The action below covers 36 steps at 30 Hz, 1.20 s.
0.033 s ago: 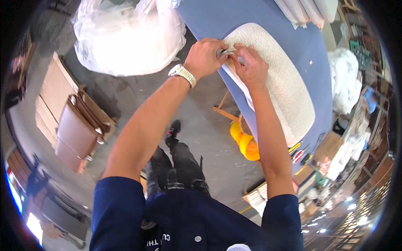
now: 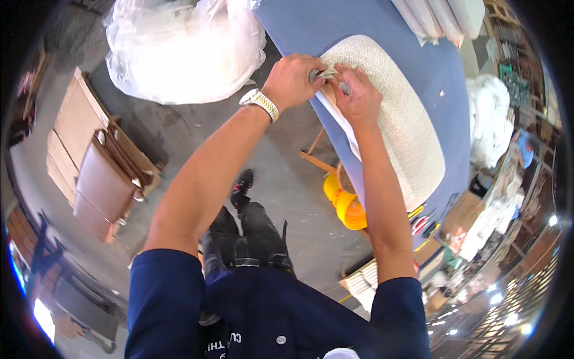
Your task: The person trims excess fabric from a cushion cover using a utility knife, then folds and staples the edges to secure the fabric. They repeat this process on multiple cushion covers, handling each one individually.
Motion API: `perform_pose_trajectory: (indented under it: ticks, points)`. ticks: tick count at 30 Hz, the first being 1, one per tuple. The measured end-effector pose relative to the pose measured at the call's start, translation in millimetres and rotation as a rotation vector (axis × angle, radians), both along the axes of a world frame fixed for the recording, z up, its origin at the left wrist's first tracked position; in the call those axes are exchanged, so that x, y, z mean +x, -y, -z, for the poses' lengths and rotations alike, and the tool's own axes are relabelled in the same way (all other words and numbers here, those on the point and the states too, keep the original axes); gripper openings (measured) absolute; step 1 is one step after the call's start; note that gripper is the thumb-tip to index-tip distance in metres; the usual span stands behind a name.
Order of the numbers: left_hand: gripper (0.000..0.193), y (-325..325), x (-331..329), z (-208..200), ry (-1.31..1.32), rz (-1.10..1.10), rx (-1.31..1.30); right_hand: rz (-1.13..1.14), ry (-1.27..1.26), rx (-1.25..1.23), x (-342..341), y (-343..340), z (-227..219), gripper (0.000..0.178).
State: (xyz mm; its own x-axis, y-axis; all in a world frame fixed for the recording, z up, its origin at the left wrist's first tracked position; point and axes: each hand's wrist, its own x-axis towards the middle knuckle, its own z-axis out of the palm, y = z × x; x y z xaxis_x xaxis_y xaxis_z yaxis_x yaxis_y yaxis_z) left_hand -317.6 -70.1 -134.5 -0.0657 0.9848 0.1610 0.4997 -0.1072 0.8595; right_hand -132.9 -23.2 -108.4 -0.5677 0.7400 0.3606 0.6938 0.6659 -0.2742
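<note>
A cream textured upholstered panel (image 2: 397, 119), long with rounded corners, lies on the blue-covered table (image 2: 323, 24). My left hand (image 2: 297, 78), below a gold and silver watch (image 2: 260, 104), pinches the panel's cover at its near left edge. Close beside it my right hand (image 2: 359, 96) is closed on the same edge, thumb against fingers. A folded bit of pale fabric shows between the two hands. Something grey covers the thumb tips of both hands. White and tan layers show along the panel's side under my right hand. My right forearm hides part of its near edge.
A large clear plastic bag (image 2: 179, 54) of white material is at the upper left. Brown padded panels (image 2: 104, 179) rest on cardboard at left. Yellow strap rolls (image 2: 345, 203) hang below the table edge. Scissors (image 2: 420, 225) and other tools lie at its near corner.
Both hands keep their hold on the fabric edge. The whole view has shifted slightly, with the table and floor things sliding a little left in it.
</note>
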Motion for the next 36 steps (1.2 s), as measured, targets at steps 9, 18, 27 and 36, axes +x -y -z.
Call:
perform_pose_trajectory:
  ticks: [9,18,27,36]
  points:
    - [0.029,-25.7,-22.1,2.5,0.066,0.137,-0.145,0.029,0.018,-0.121,-5.6,-11.7,-2.2,0.016]
    - [0.029,-41.6,-17.5,-28.9,-0.170,0.283,-0.214,0.144,-0.003,-0.293,0.5,-5.0,-4.2,0.017]
    - [0.033,-50.1,-3.0,-26.8,-0.211,0.261,-0.314,0.261,0.085,-0.332,5.5,4.3,9.1,0.018]
    - [0.035,-61.6,-2.3,-32.3,-0.320,0.182,-0.342,0.324,0.056,-0.390,-22.0,-5.8,-7.2,0.008]
